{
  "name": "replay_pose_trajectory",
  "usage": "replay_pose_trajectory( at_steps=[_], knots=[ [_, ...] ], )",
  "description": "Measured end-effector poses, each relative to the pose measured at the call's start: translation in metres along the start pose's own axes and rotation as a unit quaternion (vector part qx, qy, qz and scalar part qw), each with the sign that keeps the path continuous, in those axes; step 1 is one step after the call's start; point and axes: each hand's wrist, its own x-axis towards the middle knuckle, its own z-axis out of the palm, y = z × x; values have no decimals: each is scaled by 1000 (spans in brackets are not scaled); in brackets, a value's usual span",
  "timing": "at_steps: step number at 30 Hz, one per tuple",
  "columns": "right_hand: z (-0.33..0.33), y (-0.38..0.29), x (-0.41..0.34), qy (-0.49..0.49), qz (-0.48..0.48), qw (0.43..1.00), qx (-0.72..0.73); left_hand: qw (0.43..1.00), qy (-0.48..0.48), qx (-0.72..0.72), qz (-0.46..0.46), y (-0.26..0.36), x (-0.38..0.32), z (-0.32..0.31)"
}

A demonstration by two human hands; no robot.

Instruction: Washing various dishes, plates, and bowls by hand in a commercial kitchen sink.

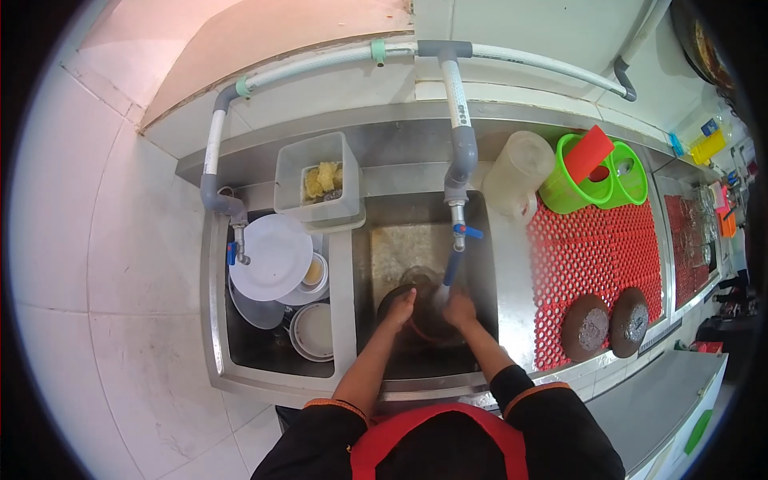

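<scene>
Both my hands are low in the right-hand sink basin (480, 354). My left hand (401, 309) grips the left rim of a dark brown bowl (427, 321), its thumb on top. The opposite side of that bowl is held by my right hand (460, 309), whose fingers are partly hidden. Water runs from a blue hose (453, 268) on the tap (458, 222) beside my right hand. Blur and shadow hide the bowl's lower part.
The left basin holds white plates (270, 258) and bowls (313, 331). A plastic tub with sponges (324, 180) stands behind. Rightward are a translucent jug (519, 171), a green utensil holder (573, 195), a red perforated mat (594, 252) and two overturned brown bowls (585, 328) (629, 322).
</scene>
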Motion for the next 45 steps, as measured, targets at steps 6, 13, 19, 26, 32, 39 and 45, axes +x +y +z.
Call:
replay_pose_trajectory(
  at_steps=[6, 13, 19, 26, 32, 39, 45],
  knots=[
    [5, -22, -14, -181, 5, 935, 305, 998, 24, 53, 39, -23, 13, 17],
    [22, 16, 17, -132, -79, 982, -107, 982, 29, 161, 98, -9, 12, 15],
    [-1, -21, -26, 25, -252, 956, 149, 998, -49, 4, -29, 7, 10, 4],
    [-41, -27, -61, -116, -240, 952, -150, 968, 19, 239, 69, 26, 26, 0],
    [-32, 0, -31, -126, -167, 977, -36, 976, -94, 150, -128, 77, 18, 24],
    [-46, -9, -17, -231, 43, 820, 521, 951, -122, 165, 232, 3, 53, 12],
    [-37, 1, -22, -235, 24, 824, 515, 985, -154, 48, -56, 30, 7, 17]
  ],
)
